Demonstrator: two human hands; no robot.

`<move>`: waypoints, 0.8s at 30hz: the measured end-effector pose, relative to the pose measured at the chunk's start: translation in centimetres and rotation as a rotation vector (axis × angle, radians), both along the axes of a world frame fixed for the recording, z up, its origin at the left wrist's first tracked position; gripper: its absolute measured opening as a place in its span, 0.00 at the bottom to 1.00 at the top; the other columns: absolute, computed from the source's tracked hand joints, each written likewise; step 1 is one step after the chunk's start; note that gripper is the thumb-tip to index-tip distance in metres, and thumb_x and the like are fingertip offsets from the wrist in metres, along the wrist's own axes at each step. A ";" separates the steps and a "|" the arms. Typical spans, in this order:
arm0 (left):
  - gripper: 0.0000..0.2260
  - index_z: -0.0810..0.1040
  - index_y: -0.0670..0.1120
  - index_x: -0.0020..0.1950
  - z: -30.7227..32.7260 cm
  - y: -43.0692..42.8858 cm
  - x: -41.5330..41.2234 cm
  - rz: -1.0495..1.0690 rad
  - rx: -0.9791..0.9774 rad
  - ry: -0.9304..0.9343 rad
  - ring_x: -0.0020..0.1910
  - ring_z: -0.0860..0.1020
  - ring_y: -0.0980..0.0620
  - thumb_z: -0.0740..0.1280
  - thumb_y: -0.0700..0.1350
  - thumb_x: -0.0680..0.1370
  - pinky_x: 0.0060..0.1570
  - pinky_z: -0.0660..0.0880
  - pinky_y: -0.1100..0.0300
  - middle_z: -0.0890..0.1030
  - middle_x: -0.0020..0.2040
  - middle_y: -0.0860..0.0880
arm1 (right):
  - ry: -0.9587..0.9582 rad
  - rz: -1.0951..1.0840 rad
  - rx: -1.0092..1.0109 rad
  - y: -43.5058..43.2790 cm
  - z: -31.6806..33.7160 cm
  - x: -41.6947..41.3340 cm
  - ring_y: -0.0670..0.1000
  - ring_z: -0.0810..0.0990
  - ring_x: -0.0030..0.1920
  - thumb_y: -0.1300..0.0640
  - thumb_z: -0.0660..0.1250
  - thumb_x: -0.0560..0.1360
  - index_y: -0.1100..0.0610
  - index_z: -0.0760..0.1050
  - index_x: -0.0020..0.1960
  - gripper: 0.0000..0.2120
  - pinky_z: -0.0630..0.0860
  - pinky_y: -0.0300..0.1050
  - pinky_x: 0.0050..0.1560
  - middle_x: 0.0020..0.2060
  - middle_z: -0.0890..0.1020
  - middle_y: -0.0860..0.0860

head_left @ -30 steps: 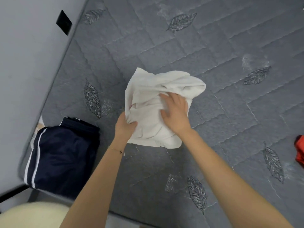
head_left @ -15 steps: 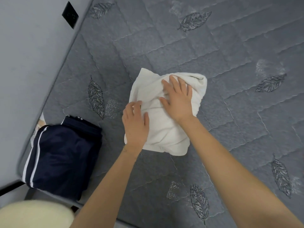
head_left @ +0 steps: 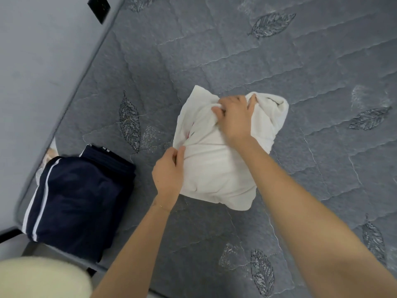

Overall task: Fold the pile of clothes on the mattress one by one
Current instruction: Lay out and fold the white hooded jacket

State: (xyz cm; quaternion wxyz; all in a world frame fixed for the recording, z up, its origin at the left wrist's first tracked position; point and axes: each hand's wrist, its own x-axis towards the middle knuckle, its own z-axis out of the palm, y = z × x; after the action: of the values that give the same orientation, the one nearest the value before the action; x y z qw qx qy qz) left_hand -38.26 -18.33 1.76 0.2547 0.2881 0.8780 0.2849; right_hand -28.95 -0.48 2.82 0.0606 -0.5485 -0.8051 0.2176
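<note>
Well to the left of the white garment (head_left: 214, 168), a navy garment (head_left: 79, 203) with 2 white stripes lies folded at the corner of the mattress (head_left: 214, 50), probably set aside as finished so it stays out of the work in hand. A black wall plate (head_left: 98, 7) sits far up and left of the white garment. At the garment's left edge the left hand (head_left: 169, 171) pinches the cloth between thumb and curled fingers, seemingly to steady that side. The white garment lies on the mattress as a rumpled, part-folded bundle. On its far part the right hand (head_left: 234, 117) has its fingers curled into a bunch of cloth, likely to draw a fold over. Right of the garment there is quilted mattress with stitched leaves, so I judge that nothing hinders either hand.
</note>
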 end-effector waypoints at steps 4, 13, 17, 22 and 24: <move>0.20 0.61 0.50 0.31 -0.4 -0.2 -0.9 -0.043 0.011 0.028 0.26 0.64 0.57 0.61 0.52 0.81 0.29 0.60 0.57 0.67 0.26 0.54 | -0.019 -0.038 0.026 1.0 0.1 -0.6 0.55 0.69 0.59 0.48 0.62 0.78 0.55 0.78 0.46 0.11 0.54 0.55 0.69 0.48 0.77 0.49; 0.21 0.71 0.45 0.62 -1.7 -2.5 0.5 0.099 -0.117 -0.383 0.59 0.72 0.48 0.61 0.60 0.78 0.55 0.72 0.55 0.76 0.56 0.49 | -0.190 -0.096 -0.246 5.0 0.7 6.6 0.57 0.49 0.78 0.27 0.65 0.67 0.46 0.50 0.79 0.49 0.43 0.61 0.75 0.79 0.51 0.53; 0.17 0.69 0.50 0.57 -2.0 -0.9 0.9 0.038 -0.110 -0.670 0.53 0.75 0.55 0.65 0.60 0.77 0.49 0.72 0.62 0.76 0.52 0.56 | -0.218 -0.022 -0.465 4.4 0.0 7.9 0.57 0.61 0.75 0.26 0.64 0.65 0.37 0.42 0.77 0.49 0.57 0.60 0.74 0.77 0.59 0.48; 0.11 0.76 0.49 0.53 -2.2 -0.3 0.6 -0.006 -0.142 -0.691 0.44 0.78 0.62 0.66 0.56 0.78 0.41 0.73 0.73 0.80 0.47 0.56 | -0.093 -0.054 -0.700 3.5 0.7 8.6 0.54 0.62 0.74 0.30 0.71 0.64 0.37 0.49 0.77 0.49 0.60 0.46 0.69 0.75 0.64 0.45; 0.10 0.77 0.50 0.46 -2.0 -0.5 0.1 -0.086 -0.175 -0.636 0.38 0.77 0.64 0.66 0.56 0.78 0.32 0.71 0.75 0.80 0.42 0.57 | -0.113 -0.043 -0.740 2.7 0.6 9.4 0.53 0.65 0.72 0.33 0.72 0.66 0.43 0.59 0.76 0.44 0.63 0.44 0.64 0.73 0.67 0.45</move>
State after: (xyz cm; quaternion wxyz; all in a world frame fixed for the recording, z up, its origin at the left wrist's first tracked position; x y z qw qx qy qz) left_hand -38.20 -18.82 -0.29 0.5517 0.1984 0.7627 0.2730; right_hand -19.58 2.24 3.46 -0.1815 -0.5612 -0.6623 0.4621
